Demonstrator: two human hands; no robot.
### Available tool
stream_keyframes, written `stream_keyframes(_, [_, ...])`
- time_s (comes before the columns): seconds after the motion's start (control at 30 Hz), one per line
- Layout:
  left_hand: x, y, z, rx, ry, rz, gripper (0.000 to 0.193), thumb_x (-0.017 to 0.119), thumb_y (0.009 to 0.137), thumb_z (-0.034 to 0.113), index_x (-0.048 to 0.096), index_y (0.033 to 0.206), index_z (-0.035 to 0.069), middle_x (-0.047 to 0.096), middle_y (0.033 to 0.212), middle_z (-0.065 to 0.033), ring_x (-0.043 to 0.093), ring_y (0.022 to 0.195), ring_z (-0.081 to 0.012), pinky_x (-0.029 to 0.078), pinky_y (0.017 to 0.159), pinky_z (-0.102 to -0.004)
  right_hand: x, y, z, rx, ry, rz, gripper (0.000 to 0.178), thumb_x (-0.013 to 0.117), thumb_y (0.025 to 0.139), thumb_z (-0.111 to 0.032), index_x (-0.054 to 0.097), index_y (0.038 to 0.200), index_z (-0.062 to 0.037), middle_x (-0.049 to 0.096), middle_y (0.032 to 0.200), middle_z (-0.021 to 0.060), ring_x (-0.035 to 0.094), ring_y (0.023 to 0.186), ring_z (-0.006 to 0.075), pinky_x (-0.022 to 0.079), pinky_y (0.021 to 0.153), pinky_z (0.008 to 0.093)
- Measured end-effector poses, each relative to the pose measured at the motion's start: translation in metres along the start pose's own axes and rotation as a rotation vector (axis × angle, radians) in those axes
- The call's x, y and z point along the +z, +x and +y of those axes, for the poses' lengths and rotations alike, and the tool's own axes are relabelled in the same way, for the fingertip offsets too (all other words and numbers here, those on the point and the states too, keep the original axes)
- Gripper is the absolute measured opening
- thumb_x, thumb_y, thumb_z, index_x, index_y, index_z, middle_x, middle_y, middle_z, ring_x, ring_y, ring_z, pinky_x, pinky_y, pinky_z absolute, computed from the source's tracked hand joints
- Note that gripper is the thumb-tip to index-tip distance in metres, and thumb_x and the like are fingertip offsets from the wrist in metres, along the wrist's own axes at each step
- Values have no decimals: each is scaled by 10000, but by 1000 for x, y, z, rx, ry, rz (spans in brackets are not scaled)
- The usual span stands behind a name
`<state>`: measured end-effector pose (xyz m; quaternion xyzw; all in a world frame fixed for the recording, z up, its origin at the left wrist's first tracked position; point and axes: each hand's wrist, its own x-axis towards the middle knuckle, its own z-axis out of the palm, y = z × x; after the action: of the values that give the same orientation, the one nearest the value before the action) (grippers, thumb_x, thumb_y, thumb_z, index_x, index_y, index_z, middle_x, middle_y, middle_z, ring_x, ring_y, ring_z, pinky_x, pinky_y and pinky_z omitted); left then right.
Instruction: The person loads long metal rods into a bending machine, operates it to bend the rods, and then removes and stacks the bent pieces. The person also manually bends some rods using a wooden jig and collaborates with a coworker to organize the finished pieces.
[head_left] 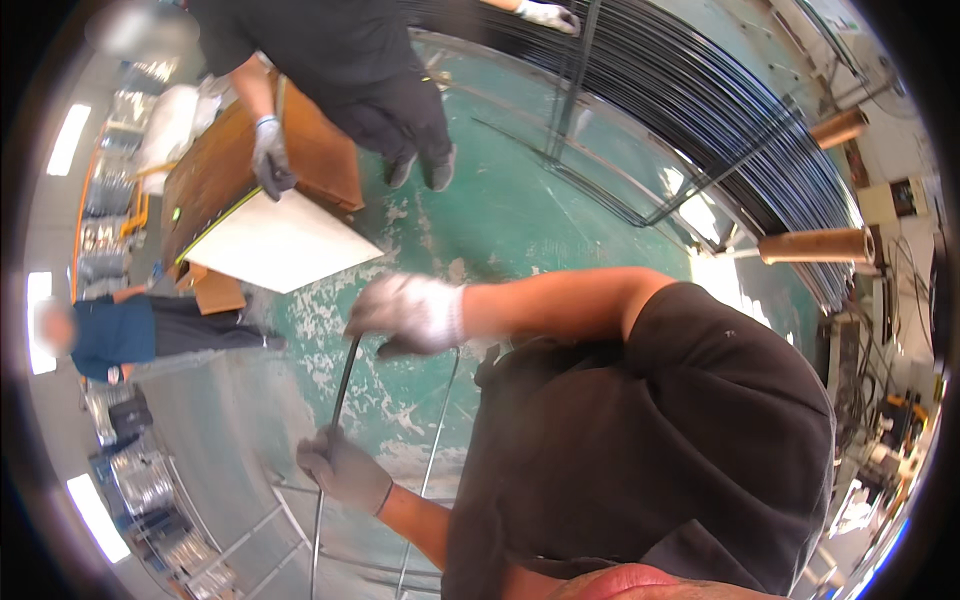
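Note:
A thin black rod [345, 385] runs between my two gloved hands. My right hand [410, 312], in a white glove smeared by motion, is closed at its upper end. Lower down, my left hand [348, 472] in a greyish glove has its fingers wrapped round the same rod. Below that hand a thin shiny bar [318, 545] continues toward the lower edge; whether it is one piece with the rod I cannot tell. Beside my hands stands another slender metal bar [430, 460], part of a light framework near the floor.
Ahead, a co-worker's gloved hand [271, 158] holds a white panel [280, 245] near a brown box [315, 140]. A second person [120, 330] is at far left. Many long dark rods [700, 110] lie bundled on a rack at upper right, near cardboard tubes [815, 246].

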<state>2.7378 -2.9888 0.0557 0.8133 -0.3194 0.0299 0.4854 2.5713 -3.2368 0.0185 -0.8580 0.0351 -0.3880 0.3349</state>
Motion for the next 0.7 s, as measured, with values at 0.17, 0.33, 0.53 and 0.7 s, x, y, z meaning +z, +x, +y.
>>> stream_keyframes(0.17, [0,-7,-46,-380,-792,85,405,550,1102,217,494,1307,-127,512,1090,-162,587,1014,-276,542,894,-421,-135,-179,66,1084,-507,139,565,798,896,-290,638,1397,-83,698,1304,199,651,1232,375,518,1071,468])
stream_keyframes(0.33, [44,-6,1,-295,-606,59,369,525,1124,266,517,1255,-79,507,1070,-138,537,1019,-265,499,924,-390,-280,-342,60,1677,-836,693,576,798,887,-360,662,1360,-60,685,1351,216,659,1260,365,521,1077,429])
stream_keyframes(0.53, [59,26,35,-263,-871,65,407,569,1097,247,506,1334,-79,561,1191,-177,568,1114,-336,460,1041,-458,-366,-402,39,1988,-1037,1337,934,921,695,-550,589,1372,1,653,1356,247,680,1221,371,531,1084,432])
stream_keyframes(0.7, [52,38,36,-315,-885,138,404,664,1046,251,552,1287,-53,556,1187,-199,561,1104,-333,464,1004,-489,-327,-430,47,1585,-1083,1605,628,954,739,-418,716,1123,18,769,1068,159,723,973,302,551,940,400])
